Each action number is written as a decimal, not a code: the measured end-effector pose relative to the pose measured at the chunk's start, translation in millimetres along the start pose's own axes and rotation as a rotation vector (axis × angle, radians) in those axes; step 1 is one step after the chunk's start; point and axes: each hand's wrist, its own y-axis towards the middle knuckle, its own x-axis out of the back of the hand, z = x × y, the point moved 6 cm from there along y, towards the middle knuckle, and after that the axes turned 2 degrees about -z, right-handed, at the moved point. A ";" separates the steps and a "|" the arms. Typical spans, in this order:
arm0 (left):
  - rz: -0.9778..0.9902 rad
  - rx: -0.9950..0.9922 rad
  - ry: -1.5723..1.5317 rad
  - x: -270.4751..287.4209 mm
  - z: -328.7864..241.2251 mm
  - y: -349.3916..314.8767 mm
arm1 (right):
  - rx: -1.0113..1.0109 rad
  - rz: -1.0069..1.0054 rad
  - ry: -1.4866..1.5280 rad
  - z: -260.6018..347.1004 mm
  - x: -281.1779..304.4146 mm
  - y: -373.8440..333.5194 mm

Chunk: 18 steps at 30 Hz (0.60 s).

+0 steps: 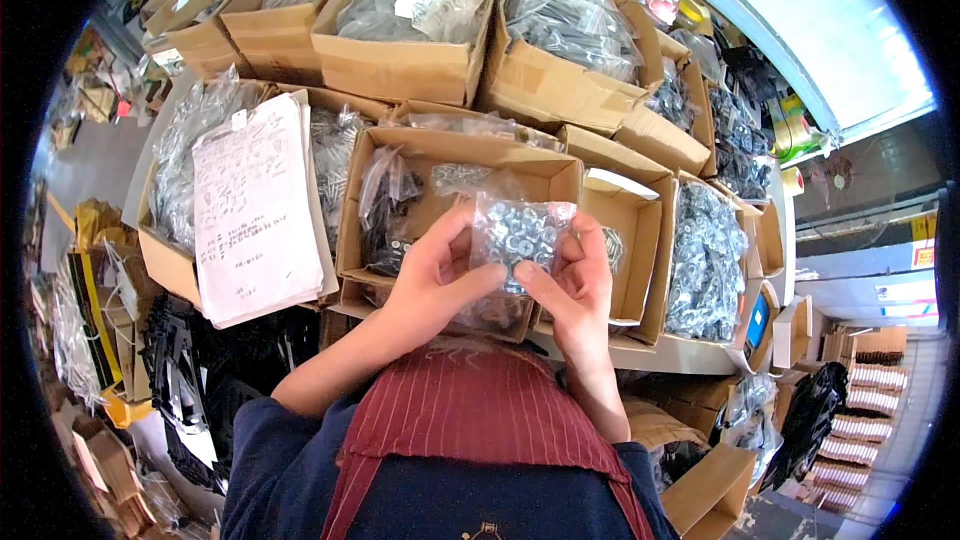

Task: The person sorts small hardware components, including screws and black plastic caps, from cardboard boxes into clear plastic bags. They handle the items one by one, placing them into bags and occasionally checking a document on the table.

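Between both hands I hold a small clear plastic bag of metal nuts (522, 232) above the front row of boxes. My left hand (440, 265) grips the bag's left side, thumb pressed on its lower front. On the opposite side my right hand (578, 275) closes on it, its thumb at the bottom middle. Behind the bag stands an open cardboard box (480, 148), with bagged dark parts (388, 205) in its left part and a bag of small metal pieces (460, 176) near its back. My fingers partly hide the box's front.
Handwritten paper sheets (258, 210) lie over a box at the left. At the right, an open box (632, 265) and a box of bagged metal parts (706, 260) stand close together. More cardboard boxes (400, 60) line the back. A small device with a blue screen (758, 320) is at the right edge.
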 end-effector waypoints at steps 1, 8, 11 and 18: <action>0.003 -0.010 0.002 -0.2 -0.5 0.5 | 0.003 0.005 0.004 0.7 -0.1 0.2; 0.006 0.022 -0.015 2.1 2.6 0.7 | 0.009 -0.015 0.014 0.5 -1.1 0.1; -0.005 0.037 -0.033 0.8 1.8 0.1 | -0.025 -0.045 0.000 2.1 0.9 0.3; -0.005 0.045 -0.021 0.1 -1.3 -0.5 | -0.019 -0.131 0.059 -4.2 8.9 0.4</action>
